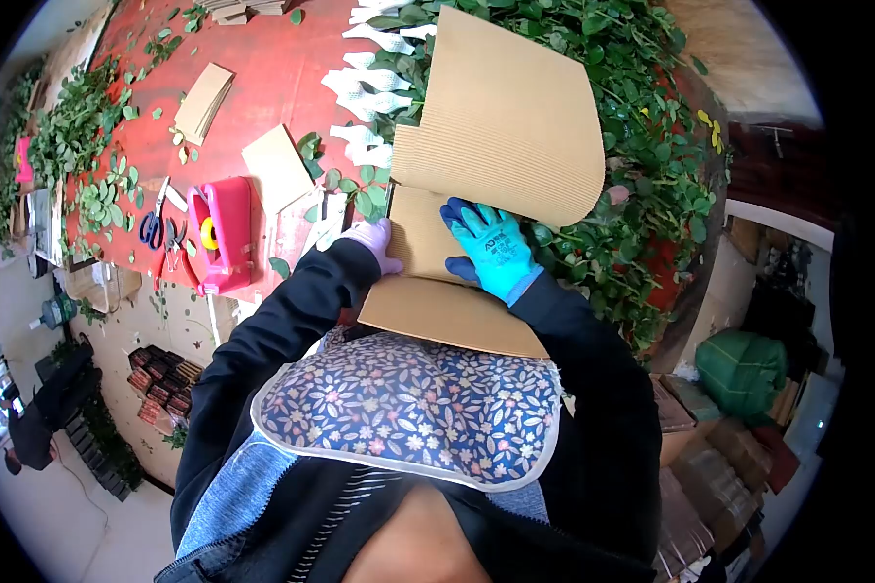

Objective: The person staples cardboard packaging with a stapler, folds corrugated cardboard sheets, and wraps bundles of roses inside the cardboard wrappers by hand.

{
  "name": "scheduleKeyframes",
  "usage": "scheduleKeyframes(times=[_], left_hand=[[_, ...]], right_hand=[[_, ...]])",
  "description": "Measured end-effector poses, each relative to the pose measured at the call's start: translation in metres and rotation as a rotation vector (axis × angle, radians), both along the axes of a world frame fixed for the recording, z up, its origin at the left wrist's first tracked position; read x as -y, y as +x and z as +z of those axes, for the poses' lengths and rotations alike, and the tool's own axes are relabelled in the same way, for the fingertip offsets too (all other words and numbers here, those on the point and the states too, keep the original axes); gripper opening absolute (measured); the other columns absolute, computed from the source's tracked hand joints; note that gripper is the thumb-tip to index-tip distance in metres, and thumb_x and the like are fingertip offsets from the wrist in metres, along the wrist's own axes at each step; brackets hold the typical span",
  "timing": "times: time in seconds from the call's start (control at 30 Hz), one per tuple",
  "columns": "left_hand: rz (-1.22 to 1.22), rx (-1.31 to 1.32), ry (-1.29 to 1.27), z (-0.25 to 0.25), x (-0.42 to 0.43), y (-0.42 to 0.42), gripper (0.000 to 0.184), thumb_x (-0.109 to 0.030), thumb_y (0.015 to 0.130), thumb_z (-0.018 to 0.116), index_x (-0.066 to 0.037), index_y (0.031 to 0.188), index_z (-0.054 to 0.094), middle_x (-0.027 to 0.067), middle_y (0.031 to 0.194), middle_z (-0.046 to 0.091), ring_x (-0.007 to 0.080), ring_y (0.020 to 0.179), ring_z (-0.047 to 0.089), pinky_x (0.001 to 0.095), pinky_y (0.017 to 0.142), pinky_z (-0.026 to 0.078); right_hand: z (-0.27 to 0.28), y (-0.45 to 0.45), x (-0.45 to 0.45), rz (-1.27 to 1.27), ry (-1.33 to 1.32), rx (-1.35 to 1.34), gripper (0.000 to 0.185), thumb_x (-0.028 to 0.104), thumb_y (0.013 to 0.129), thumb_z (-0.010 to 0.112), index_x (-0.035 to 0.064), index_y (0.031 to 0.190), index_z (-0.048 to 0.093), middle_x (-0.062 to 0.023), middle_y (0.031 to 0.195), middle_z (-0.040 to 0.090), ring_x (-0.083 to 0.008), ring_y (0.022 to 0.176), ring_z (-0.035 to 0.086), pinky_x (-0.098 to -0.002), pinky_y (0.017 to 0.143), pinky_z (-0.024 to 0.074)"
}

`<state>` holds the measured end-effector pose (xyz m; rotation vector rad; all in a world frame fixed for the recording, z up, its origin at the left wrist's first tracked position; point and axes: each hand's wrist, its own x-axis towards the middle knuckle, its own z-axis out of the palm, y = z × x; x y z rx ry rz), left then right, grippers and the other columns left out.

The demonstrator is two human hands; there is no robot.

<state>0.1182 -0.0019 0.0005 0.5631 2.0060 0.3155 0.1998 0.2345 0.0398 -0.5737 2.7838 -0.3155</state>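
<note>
A sheet of corrugated cardboard (501, 117) lies in front of me, creased into a large upper flap, a narrow middle panel and a lower flap (447, 316) near my apron. My right hand (496, 255), in a teal and dark blue glove, rests on the middle panel with its fingers stretched out and its thumb apart. At the panel's left edge is my left hand (371, 241) in a pale purple glove, thumb apart from the fingers; its fingertips touch the cardboard. Leafy green stems (632, 146) spread behind and right of the sheet.
White netted sleeves (365, 102) stand in a row left of the upper flap. A pink tape dispenser (226, 236), scissors (153, 225), red-handled pruners (175, 251) and cardboard pieces (278, 168) lie on the red table (262, 87). A green bundle (741, 371) and boxes are at right.
</note>
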Motion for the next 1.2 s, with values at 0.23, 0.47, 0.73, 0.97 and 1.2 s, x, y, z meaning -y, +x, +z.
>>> scheduleKeyframes(times=[0.23, 0.47, 0.73, 0.97, 1.2], left_hand=[[-0.006, 0.09, 0.047, -0.007, 0.003, -0.001, 0.07, -0.041, 0.069, 0.08, 0.006, 0.113, 0.053, 0.0278, 0.105, 0.063, 0.0399, 0.101, 0.062, 0.0442, 0.085, 0.051], [-0.05, 0.085, 0.016, -0.021, 0.003, 0.002, 0.076, -0.042, 0.069, 0.08, 0.007, 0.119, 0.051, 0.0276, 0.107, 0.063, 0.0397, 0.109, 0.059, 0.0421, 0.091, 0.049], [0.294, -0.335, 0.041, -0.001, 0.054, -0.064, 0.057, -0.044, 0.077, 0.073, 0.001, 0.109, 0.059, 0.0237, 0.102, 0.063, 0.0374, 0.096, 0.062, 0.0445, 0.084, 0.05], [0.686, -0.544, -0.378, -0.034, 0.096, -0.118, 0.116, -0.031, 0.059, 0.089, -0.01, 0.149, 0.02, 0.0227, 0.142, 0.035, 0.0416, 0.119, 0.051, 0.0445, 0.098, 0.047], [0.906, -0.694, -0.308, -0.007, 0.12, -0.13, 0.117, -0.021, 0.061, 0.086, -0.01, 0.152, 0.013, 0.0237, 0.109, 0.064, 0.0384, 0.1, 0.065, 0.044, 0.089, 0.052]], right_hand=[[0.013, -0.011, 0.002, 0.082, -0.13, -0.126, 0.059, 0.037, 0.086, 0.062, 0.0072, 0.135, 0.051, -0.0108, 0.142, 0.048, -0.0266, 0.13, 0.044, -0.0438, 0.108, 0.0328], [-0.011, -0.005, 0.012, 0.012, -0.133, 0.116, 0.066, 0.041, 0.082, 0.066, 0.0053, 0.135, 0.05, -0.0121, 0.144, 0.045, -0.0285, 0.137, 0.036, -0.0485, 0.112, 0.0241], [-0.015, -0.001, 0.013, 0.031, -0.112, 0.097, 0.071, 0.041, 0.083, 0.065, 0.0064, 0.142, 0.045, -0.0128, 0.15, 0.04, -0.0294, 0.139, 0.033, -0.049, 0.114, 0.0205], [-0.016, -0.001, 0.013, 0.046, -0.079, 0.053, 0.063, 0.046, 0.088, 0.056, 0.0054, 0.136, 0.051, -0.0128, 0.14, 0.05, -0.0303, 0.137, 0.036, -0.0518, 0.114, 0.0185], [-0.021, 0.003, 0.012, 0.041, -0.046, 0.12, 0.072, 0.044, 0.084, 0.063, 0.0074, 0.143, 0.044, -0.0124, 0.152, 0.037, -0.0291, 0.14, 0.032, -0.0494, 0.115, 0.0189]])
